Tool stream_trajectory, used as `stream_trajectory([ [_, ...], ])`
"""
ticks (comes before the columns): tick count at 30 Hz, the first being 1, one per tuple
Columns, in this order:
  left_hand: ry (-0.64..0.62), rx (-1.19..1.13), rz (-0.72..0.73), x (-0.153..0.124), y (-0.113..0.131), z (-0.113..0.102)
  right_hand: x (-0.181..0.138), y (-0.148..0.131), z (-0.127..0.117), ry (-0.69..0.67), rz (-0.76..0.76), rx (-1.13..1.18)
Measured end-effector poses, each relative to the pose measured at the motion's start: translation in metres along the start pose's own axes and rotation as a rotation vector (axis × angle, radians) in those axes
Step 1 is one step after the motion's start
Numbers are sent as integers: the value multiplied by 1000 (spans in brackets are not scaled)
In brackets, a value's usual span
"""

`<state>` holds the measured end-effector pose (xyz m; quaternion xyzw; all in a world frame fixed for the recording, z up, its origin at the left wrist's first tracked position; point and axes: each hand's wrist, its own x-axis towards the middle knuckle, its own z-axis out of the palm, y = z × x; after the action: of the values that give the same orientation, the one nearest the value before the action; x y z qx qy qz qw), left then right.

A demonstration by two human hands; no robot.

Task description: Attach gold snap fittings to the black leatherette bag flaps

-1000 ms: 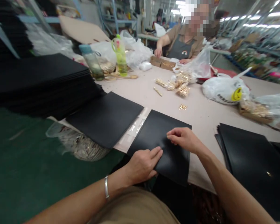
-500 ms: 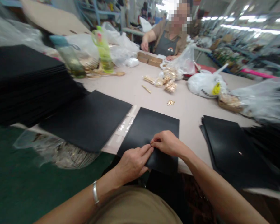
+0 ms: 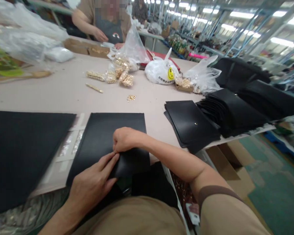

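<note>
A flat black leather-like piece (image 3: 105, 133) lies on the beige table (image 3: 63, 94) right in front of me. My left hand (image 3: 93, 184) presses its fingers flat on the piece's near edge. My right hand (image 3: 123, 139) pinches at the same spot, fingertips closed on something too small to see. The two hands touch each other there.
A large black sheet (image 3: 22, 150) lies to the left. A stack of black pieces with a gold stud (image 3: 191, 124) sits at the right, more black stacks (image 3: 237, 107) behind it. Gold hardware (image 3: 121, 76), plastic bags (image 3: 161, 71) and a co-worker's hands (image 3: 99, 34) are across the table.
The view has swung to the right, so the right-hand stacks now show. My hands stay together on the black piece's near edge, the right one pinching.
</note>
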<state>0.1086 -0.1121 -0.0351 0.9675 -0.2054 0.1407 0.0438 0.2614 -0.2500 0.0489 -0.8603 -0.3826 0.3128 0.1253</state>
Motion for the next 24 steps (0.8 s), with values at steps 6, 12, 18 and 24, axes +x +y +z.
stream_trajectory([
  [6, -50, -1, -19, 4, 5, -6, 15, 8, 2, -120, 101, 168],
  [12, -65, -5, -12, 7, 7, -9, 16, 5, 4, -115, 107, 106],
  [18, -75, -3, -53, 6, 8, -9, 17, 3, 1, -108, 138, 123],
  [24, -86, -77, -110, 1, 10, -7, 1, 33, 4, -21, -42, 207],
])
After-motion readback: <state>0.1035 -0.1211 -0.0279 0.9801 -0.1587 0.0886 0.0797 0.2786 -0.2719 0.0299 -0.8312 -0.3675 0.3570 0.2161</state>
